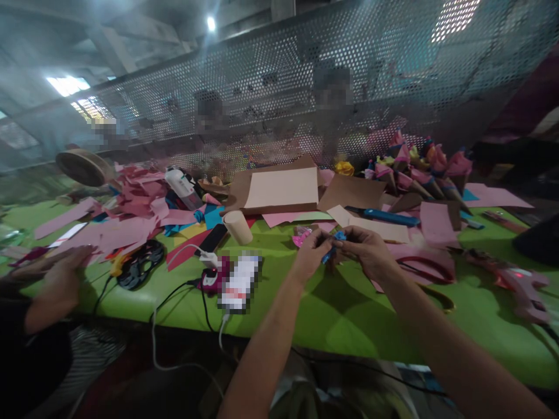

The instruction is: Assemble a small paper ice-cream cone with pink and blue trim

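Just above the green table, both my hands meet over a small piece of crumpled blue paper (339, 235). My left hand (315, 247) pinches its lower left part, where a strip of blue hangs down. From the other side, the fingertips of my right hand (363, 247) press on the same piece. A pink shiny wrapper-like item (301, 235) shows beside my left fingers; whether they touch it I cannot tell. Pink paper (421, 262) and red-handled scissors (430, 267) lie to the right of my right hand.
A co-worker's hand (61, 276) rests at the left by pink paper scraps. A phone (241, 282) and a power strip (213, 276) with cables sit left of me. A pink glue gun (519, 285) lies right. Paper cones (421, 177) stand behind, before a perforated metal screen (271, 99).
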{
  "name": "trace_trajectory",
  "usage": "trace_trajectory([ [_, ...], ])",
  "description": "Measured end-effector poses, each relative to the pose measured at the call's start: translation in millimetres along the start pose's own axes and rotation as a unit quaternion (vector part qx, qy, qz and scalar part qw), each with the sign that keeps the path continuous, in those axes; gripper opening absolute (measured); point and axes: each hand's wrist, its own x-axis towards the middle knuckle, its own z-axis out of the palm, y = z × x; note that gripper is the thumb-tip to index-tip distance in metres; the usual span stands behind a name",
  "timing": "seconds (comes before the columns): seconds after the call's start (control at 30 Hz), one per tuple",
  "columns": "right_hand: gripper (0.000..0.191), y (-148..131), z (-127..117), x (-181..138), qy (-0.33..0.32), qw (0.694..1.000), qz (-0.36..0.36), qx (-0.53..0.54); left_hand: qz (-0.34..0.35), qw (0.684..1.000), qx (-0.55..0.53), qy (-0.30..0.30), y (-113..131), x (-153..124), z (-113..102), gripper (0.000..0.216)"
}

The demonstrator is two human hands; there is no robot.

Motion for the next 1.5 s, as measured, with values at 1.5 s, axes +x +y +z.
trace_trajectory([
  [1.5,0.045,2,2,1,0.088,0.993,-0.072,0.01,0.059,0.914,0.399,0.039,2,-4,6,0.017],
])
